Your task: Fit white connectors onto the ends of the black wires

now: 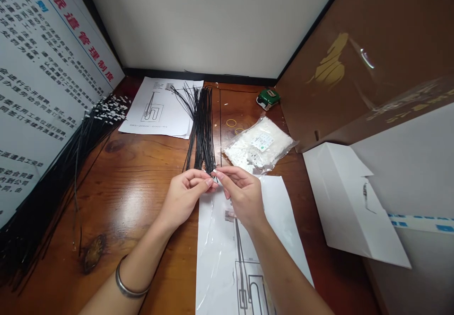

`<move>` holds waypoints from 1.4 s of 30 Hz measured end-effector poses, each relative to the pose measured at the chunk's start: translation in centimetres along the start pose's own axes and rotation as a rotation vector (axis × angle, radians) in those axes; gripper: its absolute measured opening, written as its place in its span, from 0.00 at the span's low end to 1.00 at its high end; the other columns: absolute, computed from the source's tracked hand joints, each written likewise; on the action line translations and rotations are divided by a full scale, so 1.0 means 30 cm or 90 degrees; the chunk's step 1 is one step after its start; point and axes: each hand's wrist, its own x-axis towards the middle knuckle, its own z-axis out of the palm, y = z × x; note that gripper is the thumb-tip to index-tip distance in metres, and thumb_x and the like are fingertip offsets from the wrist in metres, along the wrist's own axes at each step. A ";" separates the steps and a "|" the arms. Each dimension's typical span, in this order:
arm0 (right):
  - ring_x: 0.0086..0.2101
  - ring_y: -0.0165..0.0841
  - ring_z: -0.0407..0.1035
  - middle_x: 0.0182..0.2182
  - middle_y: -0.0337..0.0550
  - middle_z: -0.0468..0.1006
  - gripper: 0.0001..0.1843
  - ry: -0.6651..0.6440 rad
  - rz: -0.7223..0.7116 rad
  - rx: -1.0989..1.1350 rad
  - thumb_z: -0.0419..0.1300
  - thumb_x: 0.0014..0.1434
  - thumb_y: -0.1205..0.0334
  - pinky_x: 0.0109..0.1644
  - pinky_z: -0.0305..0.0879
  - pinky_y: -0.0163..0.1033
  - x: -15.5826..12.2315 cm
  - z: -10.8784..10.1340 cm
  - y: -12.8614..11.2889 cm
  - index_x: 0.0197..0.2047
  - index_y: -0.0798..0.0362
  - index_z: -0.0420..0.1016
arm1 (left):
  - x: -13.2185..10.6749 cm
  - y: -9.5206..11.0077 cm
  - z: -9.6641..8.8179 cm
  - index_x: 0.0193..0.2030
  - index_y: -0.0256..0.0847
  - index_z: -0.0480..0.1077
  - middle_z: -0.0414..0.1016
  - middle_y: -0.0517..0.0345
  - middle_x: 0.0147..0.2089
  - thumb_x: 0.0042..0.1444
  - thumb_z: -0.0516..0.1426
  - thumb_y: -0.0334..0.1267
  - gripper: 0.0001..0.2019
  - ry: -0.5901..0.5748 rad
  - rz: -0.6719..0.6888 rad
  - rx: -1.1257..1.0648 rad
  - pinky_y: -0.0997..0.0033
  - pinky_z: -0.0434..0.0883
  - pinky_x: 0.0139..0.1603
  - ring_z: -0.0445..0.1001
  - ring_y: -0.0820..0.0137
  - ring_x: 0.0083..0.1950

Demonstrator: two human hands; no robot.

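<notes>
My left hand (184,196) is closed in a pinch, thumb against forefinger, at the near end of a bundle of thin black wires (203,126). One black wire seems to be between these fingertips, though they mostly hide it. Right beside it, my right hand (244,196) pinches a small white piece, which looks like a plastic connector, between thumb and forefinger. The fingertips of both hands nearly meet. Under my hands lies a printed drawing sheet (283,211) in a clear sleeve. A clear bag of small white connectors (262,142) rests just beyond my right hand.
Many black wires with white connector ends (109,109) are heaped along the left panel. Another drawing sheet (156,116) lies at the back. A green tape measure (268,98) and yellow rubber bands (231,123) sit farther off. A brown carton (354,59) and folded white card (351,206) border the right.
</notes>
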 end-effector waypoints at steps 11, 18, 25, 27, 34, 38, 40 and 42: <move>0.16 0.23 0.57 0.19 0.37 0.74 0.08 -0.008 -0.008 0.020 0.68 0.47 0.60 0.18 0.52 0.32 -0.005 -0.007 0.007 0.30 0.54 0.78 | -0.002 -0.004 0.006 0.33 0.35 0.76 0.82 0.55 0.30 0.43 0.68 0.39 0.12 0.037 -0.004 0.016 0.72 0.74 0.42 0.80 0.70 0.34; 0.17 0.25 0.60 0.19 0.37 0.75 0.06 -0.002 -0.010 0.019 0.69 0.45 0.62 0.19 0.55 0.33 -0.004 -0.001 0.000 0.28 0.53 0.79 | -0.005 -0.014 0.028 0.31 0.36 0.74 0.81 0.57 0.27 0.42 0.68 0.38 0.12 0.079 0.014 0.049 0.72 0.73 0.40 0.79 0.69 0.33; 0.18 0.23 0.61 0.26 0.42 0.81 0.08 0.043 0.037 0.086 0.70 0.44 0.61 0.19 0.54 0.32 0.014 -0.018 0.007 0.30 0.52 0.80 | 0.005 0.019 -0.036 0.38 0.34 0.77 0.82 0.48 0.38 0.53 0.61 0.44 0.13 -0.126 -0.029 0.099 0.67 0.71 0.47 0.79 0.67 0.40; 0.17 0.23 0.59 0.27 0.43 0.82 0.09 0.050 0.055 0.098 0.71 0.43 0.60 0.17 0.51 0.31 0.016 -0.022 0.007 0.30 0.52 0.80 | 0.008 0.024 -0.050 0.38 0.35 0.77 0.82 0.49 0.38 0.54 0.61 0.43 0.12 -0.159 -0.044 0.107 0.66 0.70 0.48 0.79 0.67 0.39; 0.19 0.25 0.64 0.26 0.42 0.81 0.08 0.023 0.023 0.068 0.70 0.44 0.60 0.19 0.58 0.32 0.010 -0.017 0.005 0.29 0.52 0.80 | 0.002 0.018 -0.030 0.32 0.36 0.74 0.81 0.53 0.30 0.50 0.63 0.40 0.09 -0.112 -0.023 0.115 0.69 0.69 0.42 0.77 0.69 0.33; 0.21 0.27 0.66 0.23 0.40 0.79 0.06 -0.020 0.007 0.007 0.69 0.46 0.60 0.22 0.62 0.34 0.003 -0.009 0.000 0.29 0.52 0.80 | 0.000 0.013 -0.019 0.33 0.36 0.75 0.79 0.55 0.29 0.53 0.61 0.42 0.10 -0.088 0.017 0.130 0.73 0.68 0.40 0.74 0.72 0.32; 0.21 0.27 0.65 0.24 0.41 0.79 0.07 -0.020 0.003 -0.005 0.68 0.47 0.59 0.21 0.61 0.34 0.001 -0.008 -0.001 0.30 0.52 0.80 | -0.002 0.009 -0.017 0.32 0.36 0.75 0.79 0.56 0.28 0.54 0.61 0.42 0.10 -0.072 0.026 0.129 0.74 0.68 0.38 0.73 0.73 0.31; 0.20 0.26 0.63 0.26 0.42 0.80 0.08 0.009 -0.001 -0.009 0.68 0.47 0.58 0.20 0.59 0.34 0.002 -0.008 -0.001 0.30 0.52 0.80 | -0.003 0.005 -0.015 0.31 0.36 0.74 0.78 0.57 0.27 0.53 0.61 0.41 0.09 -0.056 0.035 0.126 0.75 0.68 0.37 0.72 0.74 0.30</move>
